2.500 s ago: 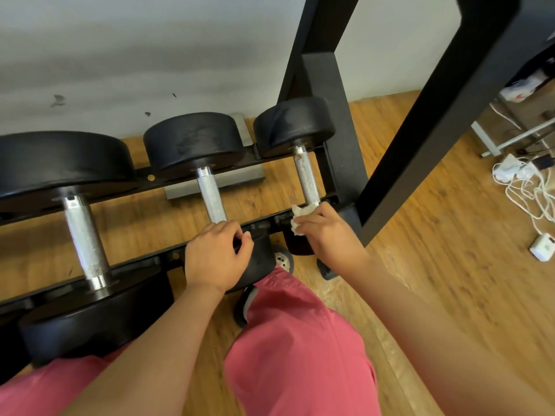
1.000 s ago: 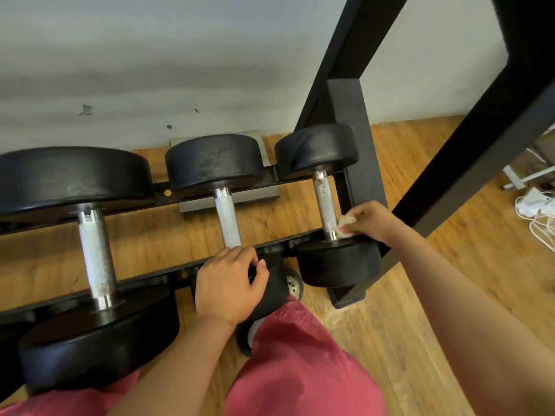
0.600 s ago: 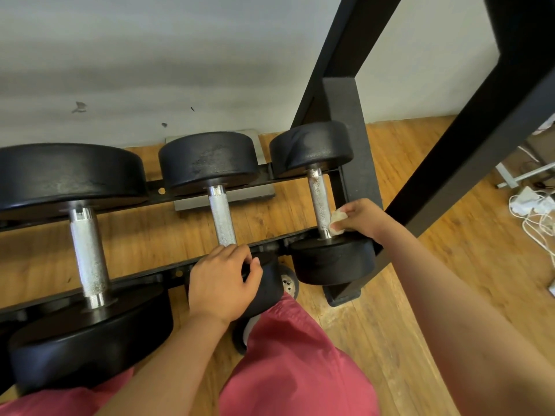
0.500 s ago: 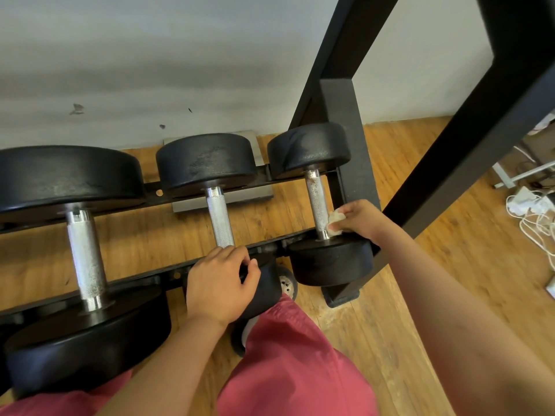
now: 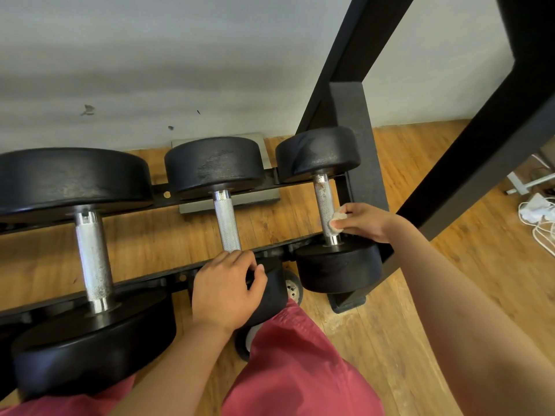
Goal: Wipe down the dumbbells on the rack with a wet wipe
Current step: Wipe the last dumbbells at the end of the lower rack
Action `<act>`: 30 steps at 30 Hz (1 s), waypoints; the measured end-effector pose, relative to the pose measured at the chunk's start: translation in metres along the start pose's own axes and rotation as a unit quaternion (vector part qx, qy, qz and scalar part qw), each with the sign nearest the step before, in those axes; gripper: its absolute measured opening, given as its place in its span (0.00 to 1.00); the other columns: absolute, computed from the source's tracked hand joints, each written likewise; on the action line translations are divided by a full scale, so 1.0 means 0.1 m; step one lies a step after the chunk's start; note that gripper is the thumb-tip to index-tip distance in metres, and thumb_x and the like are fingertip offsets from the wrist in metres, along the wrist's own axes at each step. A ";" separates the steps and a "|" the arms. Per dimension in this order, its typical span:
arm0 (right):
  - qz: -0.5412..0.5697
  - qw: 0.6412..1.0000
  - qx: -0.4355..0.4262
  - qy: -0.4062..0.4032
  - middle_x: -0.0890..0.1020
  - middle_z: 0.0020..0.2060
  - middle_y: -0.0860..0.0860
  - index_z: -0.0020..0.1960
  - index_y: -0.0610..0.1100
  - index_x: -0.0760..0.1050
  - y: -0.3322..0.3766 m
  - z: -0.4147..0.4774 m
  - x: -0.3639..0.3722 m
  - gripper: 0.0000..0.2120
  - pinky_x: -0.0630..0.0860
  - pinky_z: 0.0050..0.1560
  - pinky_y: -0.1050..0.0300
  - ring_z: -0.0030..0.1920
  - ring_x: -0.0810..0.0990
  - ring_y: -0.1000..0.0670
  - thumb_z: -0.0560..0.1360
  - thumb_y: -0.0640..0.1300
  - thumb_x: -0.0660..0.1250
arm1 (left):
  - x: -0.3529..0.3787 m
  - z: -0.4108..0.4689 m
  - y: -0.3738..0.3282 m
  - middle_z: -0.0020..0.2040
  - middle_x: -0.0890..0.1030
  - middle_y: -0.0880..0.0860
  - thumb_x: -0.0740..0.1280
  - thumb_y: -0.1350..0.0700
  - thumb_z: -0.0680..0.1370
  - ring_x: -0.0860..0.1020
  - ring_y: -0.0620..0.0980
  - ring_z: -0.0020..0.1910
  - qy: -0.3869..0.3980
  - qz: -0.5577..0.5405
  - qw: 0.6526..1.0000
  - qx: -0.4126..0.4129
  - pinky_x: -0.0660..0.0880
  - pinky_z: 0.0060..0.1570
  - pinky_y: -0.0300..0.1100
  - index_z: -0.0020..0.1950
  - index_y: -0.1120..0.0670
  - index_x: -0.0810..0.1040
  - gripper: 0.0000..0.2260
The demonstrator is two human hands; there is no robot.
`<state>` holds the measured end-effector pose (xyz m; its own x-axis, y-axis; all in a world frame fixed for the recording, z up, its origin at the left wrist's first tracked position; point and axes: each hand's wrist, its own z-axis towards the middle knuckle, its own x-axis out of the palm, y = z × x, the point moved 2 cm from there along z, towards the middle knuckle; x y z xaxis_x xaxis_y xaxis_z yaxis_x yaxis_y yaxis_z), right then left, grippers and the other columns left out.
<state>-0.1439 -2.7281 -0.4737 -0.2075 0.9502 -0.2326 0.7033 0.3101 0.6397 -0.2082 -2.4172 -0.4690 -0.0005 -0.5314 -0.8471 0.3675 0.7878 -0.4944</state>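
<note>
While right hand (image 5: 364, 220) pinches wipe (image 5: 338, 219), rightmost dumbbell (image 5: 323, 198) points toward wall

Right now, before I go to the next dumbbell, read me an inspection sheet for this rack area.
Surface: wooden floor under the rack.
Job's things: left dumbbell, middle dumbbell and right dumbbell lie across the rack rails. The right dumbbell's handle shows brown specks. The wet wipe is crumpled against that handle.
Clutter: grey plate on the floor below the rack; small wheel beside the middle dumbbell's near head.
Grips: left grip curled over the middle dumbbell's near head; right grip pinches the wet wipe.
Cables: white cables and plugs on the floor, far right.
Surroundings: marked white wall; black frame post.
</note>
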 end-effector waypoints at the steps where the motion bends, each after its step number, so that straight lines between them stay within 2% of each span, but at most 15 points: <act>1: -0.018 1.000 0.008 0.014 0.80 0.55 0.44 0.55 0.42 0.74 -0.01 0.01 -0.01 0.13 0.75 0.61 0.59 0.58 0.80 0.49 0.73 0.38 0.73 | 0.00 0.00 0.00 0.31 0.75 0.43 0.57 0.47 0.75 0.74 0.45 0.31 -0.001 0.000 1.000 0.000 0.62 0.29 0.37 0.35 0.49 0.73 0.12; 6: -0.076 0.996 0.029 0.040 0.81 0.55 0.43 0.57 0.38 0.75 0.01 0.02 -0.03 0.17 0.78 0.58 0.58 0.56 0.82 0.48 0.71 0.38 0.75 | 0.01 0.00 0.00 0.31 0.75 0.44 0.57 0.47 0.75 0.75 0.46 0.32 0.006 -0.003 1.000 -0.004 0.64 0.28 0.38 0.36 0.49 0.73 0.11; 12: -0.003 0.999 -0.018 -0.029 0.83 0.48 0.43 0.50 0.40 0.79 -0.11 -0.03 -0.10 0.08 0.80 0.47 0.64 0.48 0.84 0.51 0.72 0.34 0.72 | 0.00 0.00 0.00 0.31 0.75 0.43 0.57 0.47 0.75 0.74 0.45 0.31 0.005 -0.003 1.000 -0.008 0.64 0.28 0.38 0.36 0.49 0.74 0.12; 18: -0.055 0.998 -0.019 -0.016 0.84 0.49 0.43 0.50 0.39 0.77 -0.02 -0.03 -0.04 0.12 0.79 0.54 0.59 0.52 0.83 0.48 0.70 0.36 0.75 | 0.00 0.00 -0.01 0.31 0.76 0.43 0.56 0.48 0.75 0.75 0.46 0.32 0.005 0.000 1.000 -0.006 0.63 0.28 0.38 0.36 0.49 0.75 0.12; 24: -0.012 0.992 -0.071 -0.107 0.83 0.39 0.46 0.43 0.40 0.77 -0.07 -0.11 0.01 0.07 0.77 0.38 0.68 0.40 0.84 0.53 0.69 0.33 0.75 | -0.01 0.01 -0.02 0.31 0.75 0.44 0.56 0.48 0.75 0.75 0.46 0.31 0.007 0.006 1.000 -0.002 0.61 0.28 0.37 0.36 0.49 0.75 0.12; 27: 0.004 0.991 -0.073 -0.114 0.83 0.40 0.47 0.45 0.40 0.79 -0.07 -0.12 0.02 0.07 0.77 0.38 0.69 0.42 0.83 0.53 0.70 0.34 0.74 | -0.01 0.00 -0.01 0.31 0.75 0.44 0.56 0.48 0.75 0.74 0.46 0.31 0.002 0.009 1.000 0.000 0.62 0.28 0.37 0.35 0.50 0.75 0.12; 30: -0.047 0.992 -0.057 -0.101 0.83 0.45 0.47 0.51 0.39 0.80 0.00 -0.10 0.05 0.11 0.76 0.43 0.67 0.45 0.82 0.54 0.71 0.40 0.76 | -0.01 0.00 -0.02 0.31 0.75 0.44 0.57 0.48 0.75 0.74 0.46 0.31 0.006 0.005 1.000 -0.002 0.63 0.28 0.38 0.35 0.50 0.75 0.12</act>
<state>-0.1522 -2.7227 -0.4678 -0.1200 0.8944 -0.4308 0.6040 0.4102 0.6833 -0.2089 -2.4182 -0.4667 -0.0068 -0.5193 -0.8546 0.3636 0.7948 -0.4858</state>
